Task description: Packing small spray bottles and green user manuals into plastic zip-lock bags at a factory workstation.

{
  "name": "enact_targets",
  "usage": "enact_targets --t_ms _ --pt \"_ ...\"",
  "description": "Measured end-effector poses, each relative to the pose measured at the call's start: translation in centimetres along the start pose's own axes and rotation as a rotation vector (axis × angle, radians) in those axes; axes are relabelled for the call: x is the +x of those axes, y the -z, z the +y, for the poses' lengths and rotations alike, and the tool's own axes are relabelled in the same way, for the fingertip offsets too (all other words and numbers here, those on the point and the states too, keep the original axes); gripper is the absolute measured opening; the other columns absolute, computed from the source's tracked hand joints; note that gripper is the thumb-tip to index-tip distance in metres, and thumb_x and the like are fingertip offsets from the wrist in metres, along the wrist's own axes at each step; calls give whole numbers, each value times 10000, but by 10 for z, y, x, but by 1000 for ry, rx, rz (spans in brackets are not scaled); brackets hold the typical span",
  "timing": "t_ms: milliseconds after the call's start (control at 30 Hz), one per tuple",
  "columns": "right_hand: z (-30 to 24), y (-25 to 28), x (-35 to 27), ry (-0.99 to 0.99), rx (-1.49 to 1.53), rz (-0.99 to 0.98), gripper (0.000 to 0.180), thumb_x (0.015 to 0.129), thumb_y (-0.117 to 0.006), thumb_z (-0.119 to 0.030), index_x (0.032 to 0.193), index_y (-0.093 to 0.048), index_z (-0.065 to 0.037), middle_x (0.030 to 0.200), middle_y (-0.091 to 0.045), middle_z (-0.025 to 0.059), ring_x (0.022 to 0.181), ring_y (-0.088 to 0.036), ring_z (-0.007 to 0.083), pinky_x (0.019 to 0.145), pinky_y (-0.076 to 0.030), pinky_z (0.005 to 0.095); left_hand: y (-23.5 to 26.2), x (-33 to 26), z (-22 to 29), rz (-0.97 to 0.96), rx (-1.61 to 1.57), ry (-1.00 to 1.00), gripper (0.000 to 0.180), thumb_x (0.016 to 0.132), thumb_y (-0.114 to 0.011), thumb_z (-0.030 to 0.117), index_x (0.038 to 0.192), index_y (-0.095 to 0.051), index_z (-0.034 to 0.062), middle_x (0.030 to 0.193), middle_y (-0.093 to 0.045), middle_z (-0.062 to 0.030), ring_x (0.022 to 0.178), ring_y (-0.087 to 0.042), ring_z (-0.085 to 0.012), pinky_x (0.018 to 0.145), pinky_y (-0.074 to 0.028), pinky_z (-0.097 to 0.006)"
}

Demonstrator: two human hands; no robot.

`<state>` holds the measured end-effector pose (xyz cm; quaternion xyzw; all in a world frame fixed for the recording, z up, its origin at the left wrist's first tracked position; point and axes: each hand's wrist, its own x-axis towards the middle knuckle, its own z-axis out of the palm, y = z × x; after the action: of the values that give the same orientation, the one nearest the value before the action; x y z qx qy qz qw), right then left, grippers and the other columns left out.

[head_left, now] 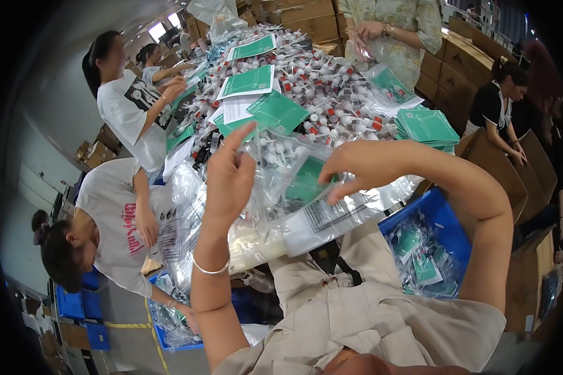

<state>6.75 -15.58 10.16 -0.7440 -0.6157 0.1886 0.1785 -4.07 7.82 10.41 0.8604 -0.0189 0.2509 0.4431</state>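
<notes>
A clear plastic bag (270,164) stands upright in front of me, between my hands. A green card (306,179) shows through its film, and white-capped pieces are visible around it. My left hand (230,178) is at the bag's left edge, index finger raised and the other fingers curled; it appears to grip the film. At the right side of the bag, my right hand (356,164) reaches across with thumb and fingers apart, close to the green card. Flat clear bags (331,220) with dark print lie at the table's near edge.
A large heap of small white, red and black capped pieces (319,87) covers the table. Green cards (426,125) are stacked at right; more cards (249,81) lie on the heap. A blue bin (441,215) of filled bags is at my right. Co-workers stand around, one bending at left (116,219).
</notes>
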Motion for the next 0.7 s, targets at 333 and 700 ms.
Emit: enact_targets --t_ms 333,700 --pt "-13 -4 -17 203 -699 641 92 792 -572 -163 794 -601 -75 786 -603 98 780 -608 281 673 -476 407 -53 46 86 -289 -58 -131 486 744 -431 -48 1195 -592 33 899 -645 16 503 -406 4 457 -342 -169" --pt "-13 2 -114 -170 -854 727 228 772 -624 -227 938 -615 -71 810 -624 55 802 -607 254 708 -479 381 -101 70 113 -411 -283 -195 447 743 -459 -35 1152 -623 41 1013 -670 -22 502 -449 -2 452 -388 -173"
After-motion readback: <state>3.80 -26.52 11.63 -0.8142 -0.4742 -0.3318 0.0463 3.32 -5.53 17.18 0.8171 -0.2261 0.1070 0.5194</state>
